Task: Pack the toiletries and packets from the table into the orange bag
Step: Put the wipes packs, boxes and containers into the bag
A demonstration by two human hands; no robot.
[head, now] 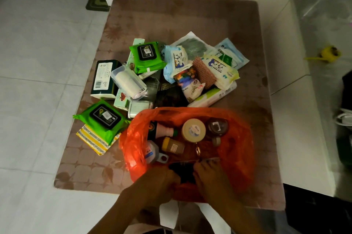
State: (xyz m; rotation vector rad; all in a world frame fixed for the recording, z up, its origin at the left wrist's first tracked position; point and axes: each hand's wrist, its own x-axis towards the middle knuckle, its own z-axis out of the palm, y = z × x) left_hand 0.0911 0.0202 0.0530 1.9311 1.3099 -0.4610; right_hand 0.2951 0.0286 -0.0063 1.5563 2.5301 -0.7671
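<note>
The table [190, 15] is covered by a brown patterned cloth and stands on a pale tiled floor [38, 53]. At its near edge sits the orange bag [236, 150], mouth wide open and facing up. Inside it lie a pink bottle [163, 132] with its long axis left to right and its cap to the right, a round cream jar [193, 130] upright with its lid up, a dark jar [217, 126] beside that, and a small brown bottle [173, 146] lying with its yellow cap to the left.

Beyond the bag lies the heap of packets. A dark green box [103, 79] with a barcode runs toward and away from the viewer. Two green wipes packs lie there, one [146, 55] at the back and one [102, 117] at the left on a yellow striped packet [93, 139]; the nearer one reads "80". A clear case [128, 83] lies diagonally. A pale yellow pack [221, 72] reads "BABY WIPES".

Both hands are at the bag's near rim, close together. The left hand [160, 178] and the right hand [209, 174] curl around a dark thing [183, 172] between them, too blurred to name.
</note>
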